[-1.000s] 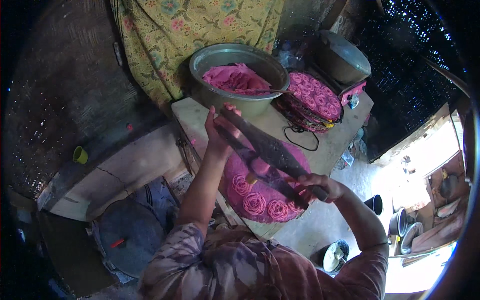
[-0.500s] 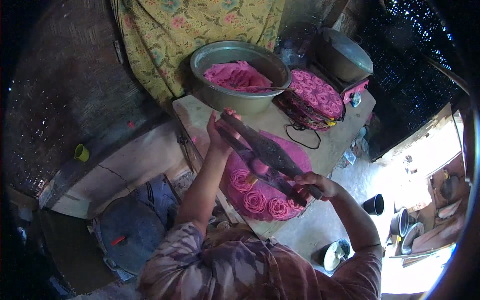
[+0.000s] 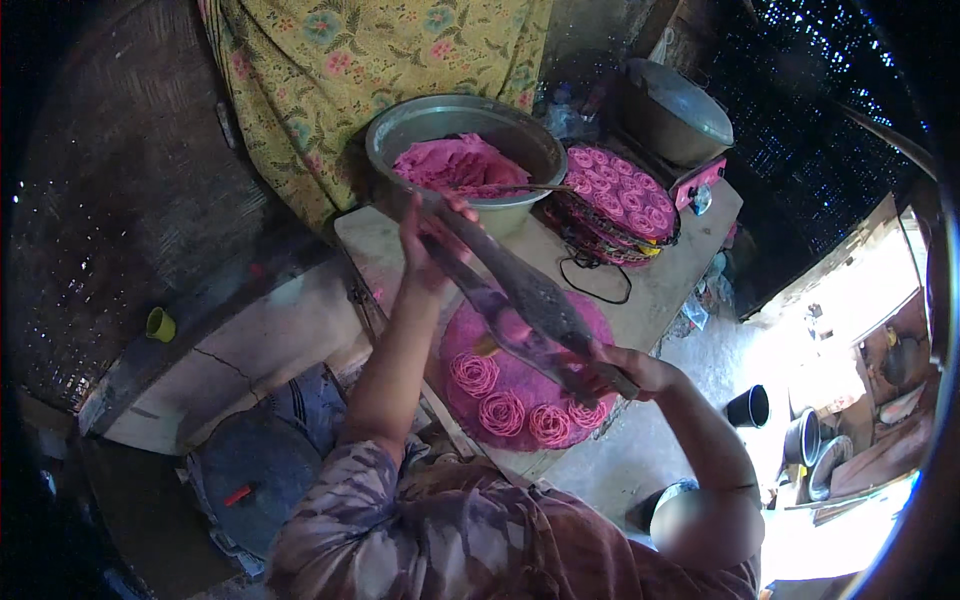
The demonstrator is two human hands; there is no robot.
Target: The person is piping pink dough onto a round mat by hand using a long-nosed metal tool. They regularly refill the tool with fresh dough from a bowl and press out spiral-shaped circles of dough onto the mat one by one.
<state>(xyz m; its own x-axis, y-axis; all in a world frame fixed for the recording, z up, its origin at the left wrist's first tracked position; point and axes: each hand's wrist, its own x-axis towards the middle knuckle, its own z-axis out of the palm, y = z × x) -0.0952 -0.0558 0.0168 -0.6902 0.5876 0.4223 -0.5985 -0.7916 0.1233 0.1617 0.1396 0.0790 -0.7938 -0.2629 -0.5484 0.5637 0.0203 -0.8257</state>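
Observation:
A dark wooden two-handled dough press [image 3: 520, 290] slants across in front of me, with a pink lump of dough showing at its middle. My left hand [image 3: 428, 245] is wrapped round its far left end. At its near right end, my right hand [image 3: 638, 372] grips the handles. Under the press lies a round pink mat [image 3: 470, 335] carrying several coiled pink dough-strand rosettes [image 3: 501, 413] along its near edge. The press hides part of the mat. Behind my left hand stands a large metal basin [image 3: 470, 105] with pink dough [image 3: 460, 165] and a spoon-like handle in it.
A stack of round trays [image 3: 615, 190] with pink rosettes stands at the table's [image 3: 660, 290] back right, beside a lidded pot [image 3: 680, 110] on a pink-fronted stove. A black cord loop [image 3: 600, 285] lies in front. Dark buckets [image 3: 747, 408] stand on the right floor; a large lidded pot [image 3: 250, 470] is lower left.
The whole view has shifted slightly. The press and my left hand have moved a little away and to the left over the mat, and the rightmost rosette shows more. Both hands keep their grip.

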